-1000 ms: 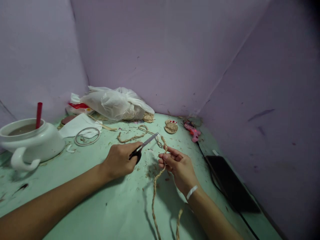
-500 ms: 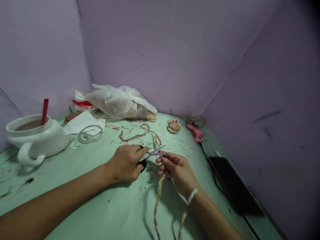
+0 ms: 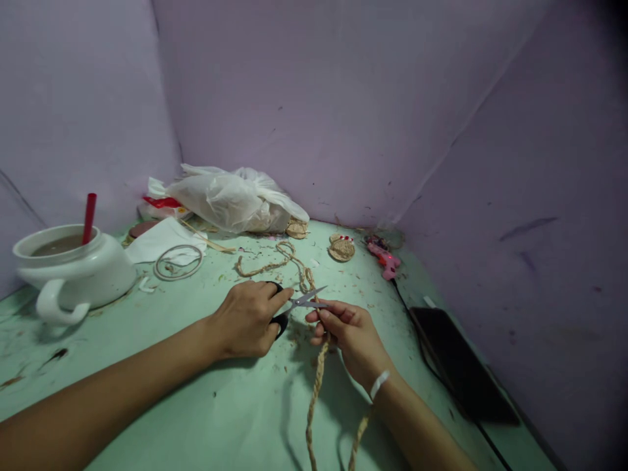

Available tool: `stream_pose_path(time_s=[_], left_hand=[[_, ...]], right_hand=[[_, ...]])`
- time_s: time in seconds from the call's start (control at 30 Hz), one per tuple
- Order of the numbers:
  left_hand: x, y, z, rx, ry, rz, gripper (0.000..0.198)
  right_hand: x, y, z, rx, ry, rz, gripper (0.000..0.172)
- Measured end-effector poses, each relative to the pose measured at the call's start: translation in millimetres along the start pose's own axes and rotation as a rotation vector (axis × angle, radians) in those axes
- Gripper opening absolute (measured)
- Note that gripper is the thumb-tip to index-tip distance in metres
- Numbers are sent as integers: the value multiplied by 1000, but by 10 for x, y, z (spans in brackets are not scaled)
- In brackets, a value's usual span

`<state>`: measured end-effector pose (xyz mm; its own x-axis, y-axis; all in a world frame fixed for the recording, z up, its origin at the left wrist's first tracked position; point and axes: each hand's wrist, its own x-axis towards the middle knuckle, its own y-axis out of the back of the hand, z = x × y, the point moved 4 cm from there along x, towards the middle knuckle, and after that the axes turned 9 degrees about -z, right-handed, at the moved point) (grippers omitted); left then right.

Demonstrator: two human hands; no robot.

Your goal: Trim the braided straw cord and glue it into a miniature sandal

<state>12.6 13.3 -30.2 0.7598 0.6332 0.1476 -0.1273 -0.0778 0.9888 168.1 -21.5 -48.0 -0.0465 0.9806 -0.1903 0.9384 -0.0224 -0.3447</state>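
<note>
My left hand [image 3: 252, 318] grips a pair of scissors [image 3: 300, 302] with black handles, its blades apart and pointing right. Between the blades passes a braided tan rope [image 3: 318, 386], pinched just beside them by the fingers of my right hand [image 3: 349, 328]. One stretch of the rope hangs down toward the front edge of the view, and another part comes out from under my right wrist. Beyond the scissors the far end curls loosely over the green tabletop [image 3: 235, 405].
At left stands a white mug [image 3: 93, 275] with brown liquid and a red straw. A wire ring [image 3: 178, 263], a tied plastic bag [image 3: 230, 199] and coiled rope pieces [image 3: 341, 248] lie farther back. A pink glue gun [image 3: 384, 258] and a black phone [image 3: 461, 366] are at right.
The hanging part of the rope has shifted slightly right and its far part has moved a little near the blades. Both hands and the open scissors stay almost in place.
</note>
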Motion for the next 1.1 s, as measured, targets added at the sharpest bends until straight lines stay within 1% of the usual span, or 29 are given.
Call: stream_pose_path(time_s=[0.2, 0.43, 0.63, 0.8, 0.97, 1.1], left_hand=[[7, -4, 6, -14, -60, -9, 51], [1, -10, -34, -8, -74, -53, 51], [19, -28, -39, 33, -101, -49, 51], [9, -48, -58, 25, -111, -48, 49], [3, -58, -66, -60, -111, -52, 50], [22, -24, -63, -254, -73, -40, 46]], right_hand=[[13, 16, -12, 8, -4, 13, 32], [6, -17, -30, -10, -12, -34, 33], [-1, -5, -47, -48, -8, -74, 27], [-3, -2, -49, -102, 4, -104, 22], [-4, 4, -58, -115, 6, -115, 20], [10, 5, -51, -50, 1, -107, 19]])
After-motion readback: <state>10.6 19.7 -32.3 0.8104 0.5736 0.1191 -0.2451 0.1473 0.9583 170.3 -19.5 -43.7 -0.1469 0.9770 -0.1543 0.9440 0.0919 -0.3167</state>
